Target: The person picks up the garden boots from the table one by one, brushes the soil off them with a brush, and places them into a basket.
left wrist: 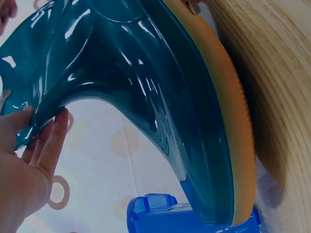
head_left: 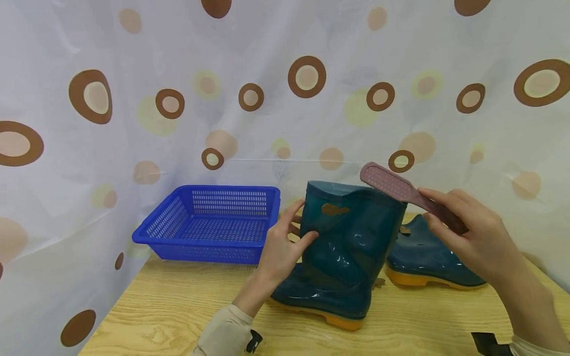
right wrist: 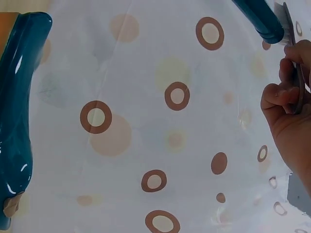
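A dark teal rubber boot (head_left: pixel 340 252) with an orange sole stands on the table, toe to the left. Brown patches mark its shaft. My left hand (head_left: pixel 281 240) grips the front of that shaft between thumb and fingers, also seen in the left wrist view, where the hand (left wrist: pixel 29 155) is at the left edge. In my right hand (head_left: pixel 478 235) is a mauve scrub brush (head_left: pixel 392 185), held by its handle. Its pale bristles (right wrist: pixel 283 22) meet the boot's top rim (right wrist: pixel 272 35) in the right wrist view.
A second teal boot (head_left: pixel 432 257) stands behind to the right, toe to the right, partly hidden by my right hand. Back left on the wooden table (head_left: pixel 178 306) is a blue plastic basket (head_left: pixel 196 252). A dotted white curtain (head_left: pixel 267 128) hangs behind.
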`<control>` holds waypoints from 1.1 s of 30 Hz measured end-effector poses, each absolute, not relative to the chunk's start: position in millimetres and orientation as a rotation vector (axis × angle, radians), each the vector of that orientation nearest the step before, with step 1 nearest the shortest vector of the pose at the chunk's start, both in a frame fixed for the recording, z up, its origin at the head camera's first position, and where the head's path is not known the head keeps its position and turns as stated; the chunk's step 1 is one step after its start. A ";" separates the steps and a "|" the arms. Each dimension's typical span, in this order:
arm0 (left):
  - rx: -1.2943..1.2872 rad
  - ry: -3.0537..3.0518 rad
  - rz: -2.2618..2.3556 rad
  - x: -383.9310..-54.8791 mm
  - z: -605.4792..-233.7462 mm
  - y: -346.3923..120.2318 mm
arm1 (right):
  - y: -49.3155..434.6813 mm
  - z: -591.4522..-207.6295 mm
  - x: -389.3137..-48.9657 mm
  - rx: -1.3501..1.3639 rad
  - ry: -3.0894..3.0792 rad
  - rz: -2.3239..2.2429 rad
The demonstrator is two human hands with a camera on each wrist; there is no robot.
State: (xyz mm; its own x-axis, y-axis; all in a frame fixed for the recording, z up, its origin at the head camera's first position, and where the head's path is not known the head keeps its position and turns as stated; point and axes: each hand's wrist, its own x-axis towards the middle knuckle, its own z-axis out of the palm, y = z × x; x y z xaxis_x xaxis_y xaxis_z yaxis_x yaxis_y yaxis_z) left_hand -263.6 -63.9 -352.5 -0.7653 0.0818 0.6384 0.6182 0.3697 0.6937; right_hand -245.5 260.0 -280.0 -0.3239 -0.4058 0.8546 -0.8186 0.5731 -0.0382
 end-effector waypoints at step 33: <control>-0.675 -2.208 -1.448 -267.0 -349.5 -72.4 | 220.5 -287.4 -244.4 1.171 -1.847 0.501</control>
